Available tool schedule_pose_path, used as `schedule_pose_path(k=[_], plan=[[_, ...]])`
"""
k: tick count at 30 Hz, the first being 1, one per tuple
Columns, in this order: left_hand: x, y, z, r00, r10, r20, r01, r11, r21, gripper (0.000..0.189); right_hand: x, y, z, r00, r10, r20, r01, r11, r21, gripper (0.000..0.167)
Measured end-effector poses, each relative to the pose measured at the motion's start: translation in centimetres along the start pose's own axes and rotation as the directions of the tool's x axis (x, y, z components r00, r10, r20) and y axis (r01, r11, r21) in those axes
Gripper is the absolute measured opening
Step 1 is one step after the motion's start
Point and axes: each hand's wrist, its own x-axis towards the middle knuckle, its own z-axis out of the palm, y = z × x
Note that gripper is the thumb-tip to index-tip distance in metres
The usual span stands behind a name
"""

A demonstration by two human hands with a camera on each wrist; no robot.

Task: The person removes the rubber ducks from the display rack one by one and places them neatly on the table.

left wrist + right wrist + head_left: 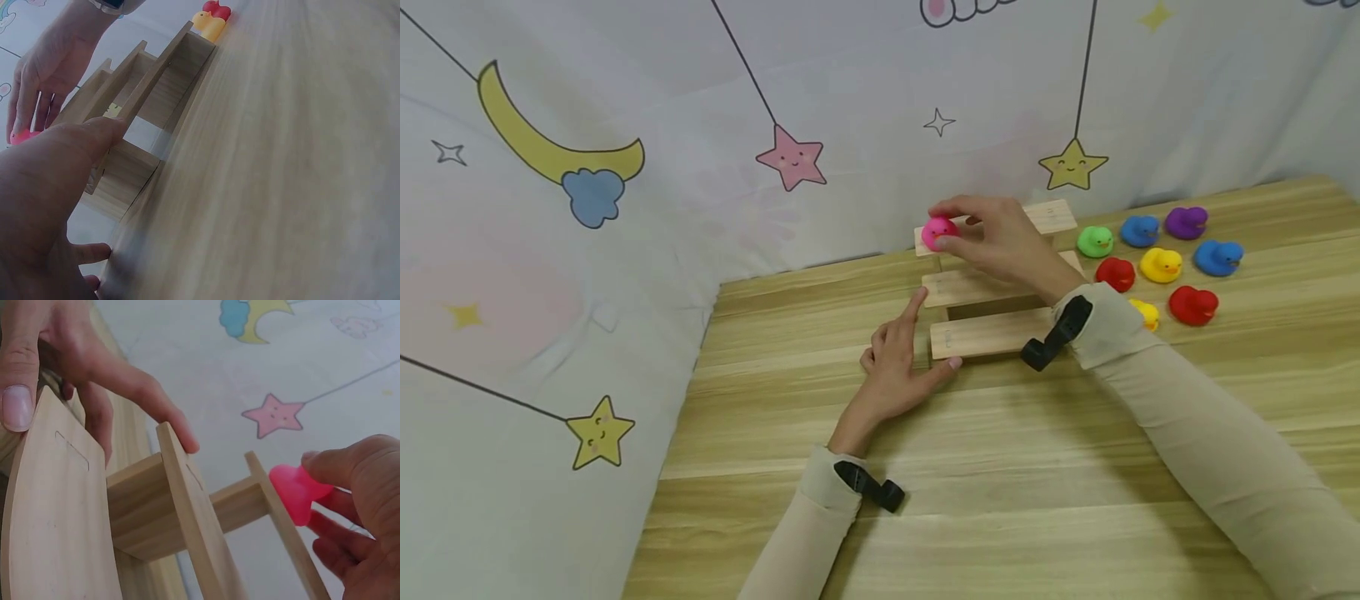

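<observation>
A three-step wooden shelf [992,333] stands near the back of the table. My right hand [1000,237] pinches a pink rubber duck [937,233] between thumb and fingers at the left end of the top step; in the right wrist view the duck [294,490] sits right at that board's surface. Along the shelf's left side lies my left hand [895,367], fingers extended. Its thumb touches the front edge of the lowest step, and the index fingertip is at the end of the middle step [194,494].
Right of the shelf several rubber ducks stand in a group, among them a green duck [1095,242], a purple duck [1187,222] and a red duck [1193,306]. A yellow duck [1146,314] is partly hidden by my right sleeve. Behind the table hangs a printed white cloth [865,200].
</observation>
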Motion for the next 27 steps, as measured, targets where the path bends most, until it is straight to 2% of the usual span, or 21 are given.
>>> schedule_pose_path(k=[7, 13, 21, 27], plan=[[0.0, -0.1, 0.1, 1.0, -0.006, 0.004, 0.006, 1.0, 0.002, 0.104, -0.9, 0.6, -0.3, 0.999, 0.014, -0.043, -0.014, 1.0, 0.011, 0.043], [0.0, -0.2, 0.1, 1.0, -0.006, 0.006, 0.006, 1.0, -0.003, 0.103, -2.5, 0.7, -1.4, 0.995, 0.077, -0.067, -0.077, 0.997, -0.003, 0.044], [0.0, -0.1, 0.1, 1.0, -0.003, 0.002, 0.003, 1.0, -0.002, 0.104, -4.7, 1.3, -3.2, 0.992, 0.009, -0.123, -0.016, 0.998, -0.056, 0.039], [0.0, 0.0, 0.0, 1.0, -0.004, 0.003, 0.004, 1.0, -0.005, 0.104, -6.5, 1.2, -4.5, 0.99, 0.058, -0.127, -0.066, 0.996, -0.056, 0.04]])
